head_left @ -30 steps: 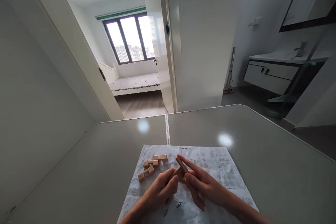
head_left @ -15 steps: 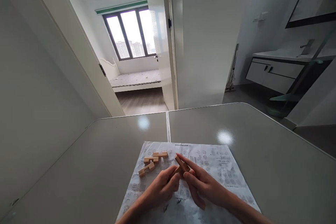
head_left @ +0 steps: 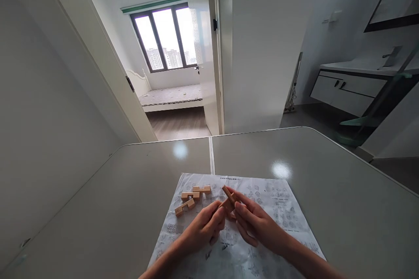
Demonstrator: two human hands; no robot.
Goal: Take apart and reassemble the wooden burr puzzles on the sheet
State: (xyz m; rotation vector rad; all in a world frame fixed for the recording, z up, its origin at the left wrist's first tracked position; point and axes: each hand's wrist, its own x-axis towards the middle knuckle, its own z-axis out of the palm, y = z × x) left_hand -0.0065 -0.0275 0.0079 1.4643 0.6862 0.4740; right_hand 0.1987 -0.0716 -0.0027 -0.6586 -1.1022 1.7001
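Note:
Over the printed paper sheet (head_left: 268,209), both hands grip notched wooden puzzle blocks (head_left: 228,195) that cross one another. My left hand (head_left: 207,223) is closed on the near-left end of the group. From the right, my right hand (head_left: 255,222) pinches the blocks between thumb and fingers. How many are held, and how they fit together, is partly hidden by the fingers. Three more notched wooden blocks lie on the sheet to the left: one far (head_left: 202,189), one in the middle (head_left: 190,195) and one nearer (head_left: 185,207), set at a slant.
The sheet, printed with small diagrams, rests on a grey-green table (head_left: 147,192) with a seam across it. Past the table's far edge are an open door (head_left: 203,43), a bed (head_left: 176,96) under a window, and a washbasin cabinet (head_left: 347,87) at right.
The held blocks have turned a little, and a broader face now shows between the hands. My right fingers have shifted on them. The view has moved slightly; the three loose blocks stay put.

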